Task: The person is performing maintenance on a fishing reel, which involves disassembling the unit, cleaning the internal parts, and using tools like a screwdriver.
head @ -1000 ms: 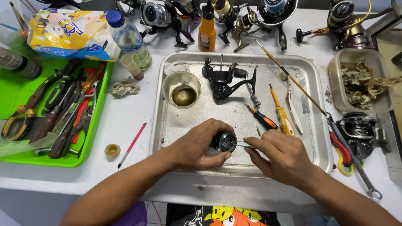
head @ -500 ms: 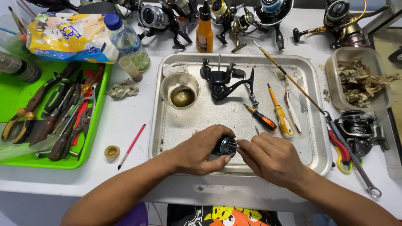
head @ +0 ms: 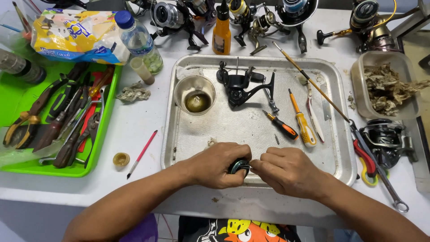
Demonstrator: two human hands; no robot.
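My left hand (head: 219,165) grips a small dark round reel part (head: 238,166) at the near edge of the metal tray (head: 224,130). My right hand (head: 286,171) presses against that part from the right, pinching a thin metal piece at it; most of the part is hidden by my fingers. Farther back on the tray lie a black reel body (head: 239,85), a glass bowl of dark liquid (head: 195,95), a black-and-orange screwdriver (head: 281,126) and a yellow screwdriver (head: 302,122).
A green tray of pliers and tools (head: 53,121) sits at left, with a pink brush (head: 141,153) and small cap (head: 121,159) beside it. Several reels (head: 251,18), an orange bottle (head: 221,31) and a water bottle (head: 139,40) line the back. Right: plastic tub (head: 385,85), reel (head: 385,136), wrench (head: 380,175).
Both hands have drawn closer together and slightly nearer the tray's front edge, now covering more of the round part. Nothing else moved.
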